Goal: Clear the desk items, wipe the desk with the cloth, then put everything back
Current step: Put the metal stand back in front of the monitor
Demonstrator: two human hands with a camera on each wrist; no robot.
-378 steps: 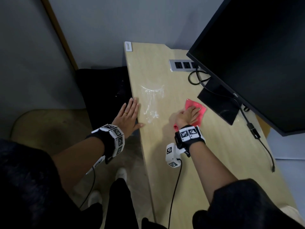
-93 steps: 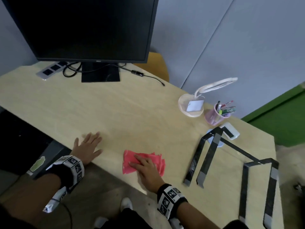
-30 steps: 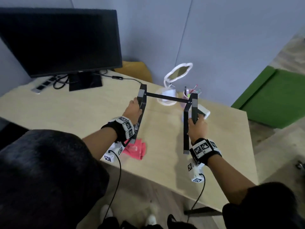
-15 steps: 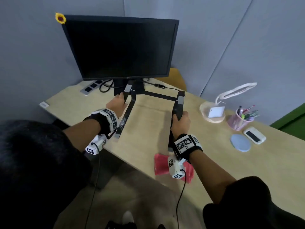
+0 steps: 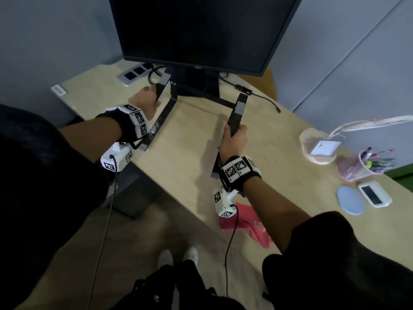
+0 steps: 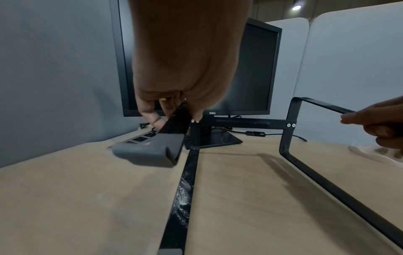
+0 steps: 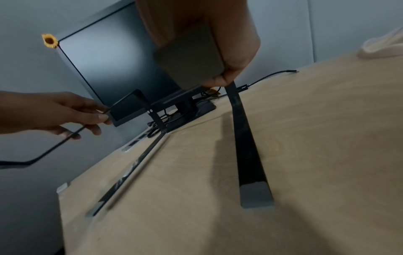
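On the pale wooden counter [image 5: 194, 157], in front of the black flat-screen monitor [image 5: 201, 30], stands a black metal stand of two bent side frames joined by a crossbar [image 5: 220, 100]. The left hand [image 5: 144, 101] grips the upper arm of the stand's left frame, fingers [image 6: 150, 113] curled round the flat strip just behind its grey end pad. The right hand [image 5: 233, 142] grips the upper arm of the right frame in the same way, thumb and fingers wrapped round it. The lower strips of both frames lie on or just above the counter; the wrist views do not settle whether they touch. The crossbar sits just before the monitor's base, at the far side.

A crumpled pink cloth [image 5: 250, 224] lies at the near edge of the counter, under the right forearm and well apart from the stand. To the right are a cream desk lamp with a round base [image 5: 317, 144], a pink mesh cup of pens [image 5: 355, 168], a round blue-grey pad [image 5: 350, 202] and a small white device with a dark screen [image 5: 374, 194], just beside each other. A grey power strip [image 5: 136, 71] lies at the far left, with black cables near the monitor base.
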